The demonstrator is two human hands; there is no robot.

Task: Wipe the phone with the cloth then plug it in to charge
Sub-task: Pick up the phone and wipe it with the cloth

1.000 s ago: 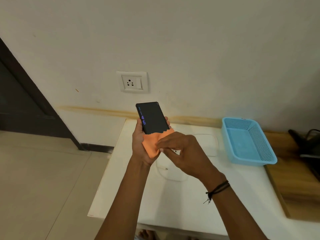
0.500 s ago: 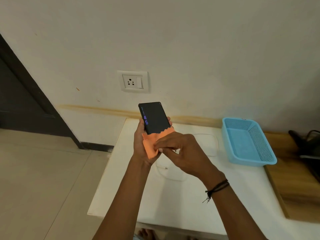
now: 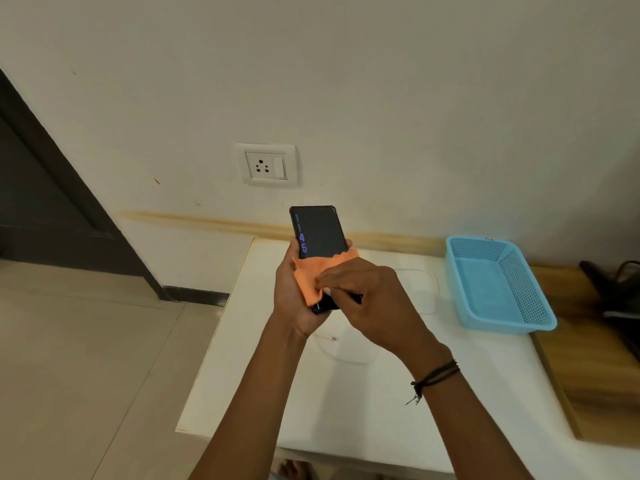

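A black phone [image 3: 320, 233] stands upright above the white table, its dark screen showing blue clock digits. My left hand [image 3: 289, 296] grips its lower half from behind. My right hand [image 3: 369, 299] presses an orange cloth [image 3: 311, 277] against the lower part of the screen, covering it. The phone's bottom edge peeks out under the cloth. A white charging cable [image 3: 341, 355] lies looped on the table below my hands, its plug end near my left wrist. A white wall socket [image 3: 266, 165] with a switch sits on the wall above the phone.
A light blue plastic basket [image 3: 498, 285] stands on the white table [image 3: 346, 410] at the right. A wooden surface [image 3: 595, 375] with dark objects adjoins it further right. A dark door frame is at the left, tiled floor below, a bare foot at the bottom edge.
The phone has tilted slightly more upright and shifted right. My right hand has drawn the cloth a little lower on the screen, so the phone's bottom edge now shows.
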